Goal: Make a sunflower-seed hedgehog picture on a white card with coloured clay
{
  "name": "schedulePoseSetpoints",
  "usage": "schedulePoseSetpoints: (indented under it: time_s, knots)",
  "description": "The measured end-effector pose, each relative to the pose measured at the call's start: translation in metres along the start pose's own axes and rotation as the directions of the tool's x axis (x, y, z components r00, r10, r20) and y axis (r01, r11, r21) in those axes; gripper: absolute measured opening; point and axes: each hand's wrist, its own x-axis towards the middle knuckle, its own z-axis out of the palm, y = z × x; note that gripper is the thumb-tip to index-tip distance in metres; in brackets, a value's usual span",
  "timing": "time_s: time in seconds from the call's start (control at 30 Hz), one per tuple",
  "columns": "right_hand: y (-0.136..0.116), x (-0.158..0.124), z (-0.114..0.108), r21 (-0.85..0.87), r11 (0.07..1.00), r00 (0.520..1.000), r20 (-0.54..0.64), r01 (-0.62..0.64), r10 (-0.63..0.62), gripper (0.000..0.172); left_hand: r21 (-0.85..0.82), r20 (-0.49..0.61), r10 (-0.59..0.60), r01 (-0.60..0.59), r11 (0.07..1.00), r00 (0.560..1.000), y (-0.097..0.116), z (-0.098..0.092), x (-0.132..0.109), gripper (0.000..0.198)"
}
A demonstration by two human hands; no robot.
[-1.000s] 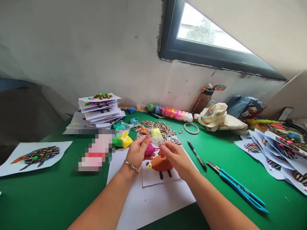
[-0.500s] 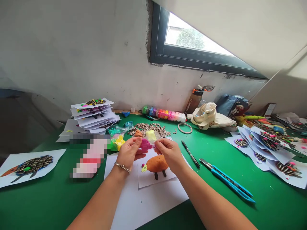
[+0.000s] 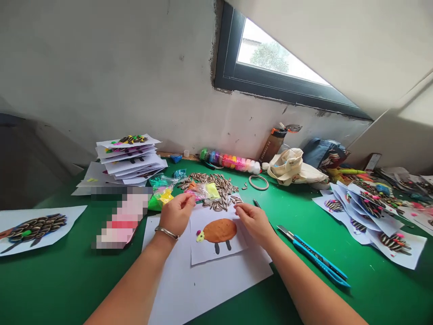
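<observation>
The left hand (image 3: 177, 215), fingertips drawn together, is touching or just below a clear bag of pink and yellow clay (image 3: 203, 192), while the loosely curled right hand (image 3: 253, 221) hovers beside sunflower seeds (image 3: 219, 192), above an orange clay bird (image 3: 219, 231) on a paper card (image 3: 204, 255).

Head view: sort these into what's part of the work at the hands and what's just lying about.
Part of the work: left hand, right hand, clear bag of pink and yellow clay, striped sunflower seeds, orange clay figure, its paper sheet.

Lying about: blue utility knife, stack of seed pictures, water bottle, canvas tote bag.
</observation>
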Motion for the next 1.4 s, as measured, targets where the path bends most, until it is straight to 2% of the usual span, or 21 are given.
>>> schedulePoseSetpoints:
  time_s: [0.13,0.27,0.37,0.47,0.63,0.73,0.87,1.03,1.27,1.4]
  knots:
    - [0.015,-0.009,-0.001,-0.093,0.992,0.996,-0.003,0.084,-0.085,0.03,0.078,0.16,0.149,-0.163,0.984,0.976,0.001,0.015,-0.011,0.026]
    - [0.014,-0.006,0.002,-0.211,0.946,0.969,0.093,0.245,-0.23,0.035,0.164,0.279,0.308,-0.361,0.918,0.91,-0.002,0.021,-0.018,0.028]
    - [0.011,-0.007,0.001,-0.277,0.915,0.953,0.157,0.294,-0.259,0.034,0.202,0.355,0.357,-0.444,0.873,0.864,-0.004,0.023,-0.021,0.03]
    - [0.008,-0.01,-0.004,-0.316,0.904,0.954,0.178,0.29,-0.243,0.032,0.226,0.39,0.373,-0.48,0.848,0.842,-0.004,0.024,-0.022,0.03]
    - [-0.005,-0.005,-0.005,-0.447,0.866,0.974,0.134,0.224,-0.183,0.026,0.26,0.4,0.346,-0.467,0.845,0.849,-0.004,0.023,-0.019,0.031]
    - [-0.015,0.005,0.003,-0.565,0.8,0.98,0.108,0.2,-0.169,0.022,0.297,0.405,0.315,-0.45,0.842,0.858,-0.004,0.02,-0.016,0.032]
    - [-0.022,0.016,0.019,-0.622,0.751,0.974,0.116,0.223,-0.193,0.019,0.32,0.432,0.27,-0.427,0.846,0.86,-0.003,0.015,-0.013,0.034]
    - [-0.014,0.02,0.028,-0.641,0.716,0.96,0.163,0.278,-0.227,0.019,0.328,0.453,0.216,-0.387,0.862,0.865,-0.002,0.014,-0.012,0.035]
    - [0.009,0.02,0.021,-0.634,0.692,0.938,0.232,0.346,-0.257,0.024,0.3,0.419,0.201,-0.344,0.89,0.885,-0.001,0.014,-0.012,0.033]
    - [0.013,0.019,0.019,-0.635,0.683,0.933,0.229,0.359,-0.277,0.023,0.325,0.417,0.198,-0.349,0.879,0.887,0.001,0.014,-0.014,0.033]
